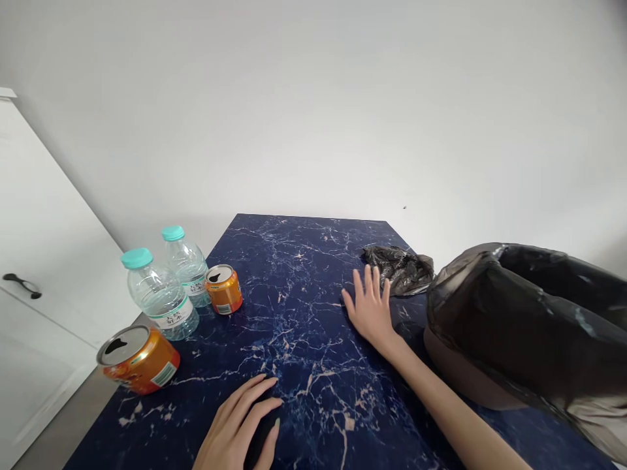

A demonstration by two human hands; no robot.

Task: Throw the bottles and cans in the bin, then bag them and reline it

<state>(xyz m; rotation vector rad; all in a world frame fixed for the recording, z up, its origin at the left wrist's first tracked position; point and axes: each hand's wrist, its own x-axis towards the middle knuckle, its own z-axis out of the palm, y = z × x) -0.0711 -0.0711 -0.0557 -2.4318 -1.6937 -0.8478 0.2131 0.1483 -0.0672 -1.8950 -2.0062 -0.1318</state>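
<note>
The bag lies crumpled on the counter, longest from side to side, just past and to the right of the right hand, the nearer one. That hand's fingers are spread apart. The left hand is farther, fingers a little apart.

Two bare hands showed. Left hand, bottom centre of frame: slender, long tapering fingers, knuckles softly rounded, bottom edge cropped it. Its nails ran slightly past the fingertips; thumbnail had a pale greenish tint, polish or reflection, couldn't tell. Right hand, right of centre: smaller in frame, slim, all five digits visible, nails too small to make out. Wrist narrow. Right forearm was bare, smooth in outline, slim, widened gradually toward the lower right, cut off at the bottom edge.
</note>
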